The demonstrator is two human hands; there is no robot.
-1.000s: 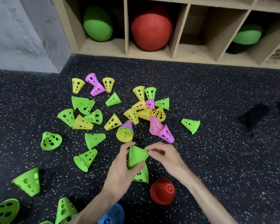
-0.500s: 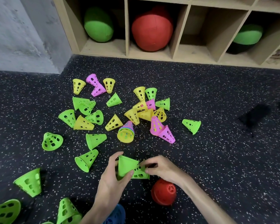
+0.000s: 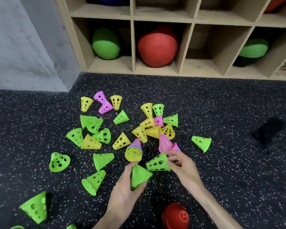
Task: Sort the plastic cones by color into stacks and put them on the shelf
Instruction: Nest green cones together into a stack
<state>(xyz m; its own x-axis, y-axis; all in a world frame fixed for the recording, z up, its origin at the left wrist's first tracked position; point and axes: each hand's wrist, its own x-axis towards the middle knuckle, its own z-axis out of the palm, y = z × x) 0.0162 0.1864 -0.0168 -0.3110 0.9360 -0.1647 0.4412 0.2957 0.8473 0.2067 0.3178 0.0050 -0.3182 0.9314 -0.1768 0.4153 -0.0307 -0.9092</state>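
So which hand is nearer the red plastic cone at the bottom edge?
Right. The right hand is above the red plastic cone; the left hand lies farther to its left.

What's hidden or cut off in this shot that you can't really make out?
Head view only:
- Stack in the left hand: the green stack's cone count is unreadable, since the cones nest.
- Pink cone: mostly behind the right hand.
- Red cone: bottom edge crops it.
- Top shelf cubbies: contents cropped by the frame.

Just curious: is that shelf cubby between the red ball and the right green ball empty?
Apparently empty: the cubby shows only bare wooden walls and floor, though its dim back is hard to read. No cones are in it.
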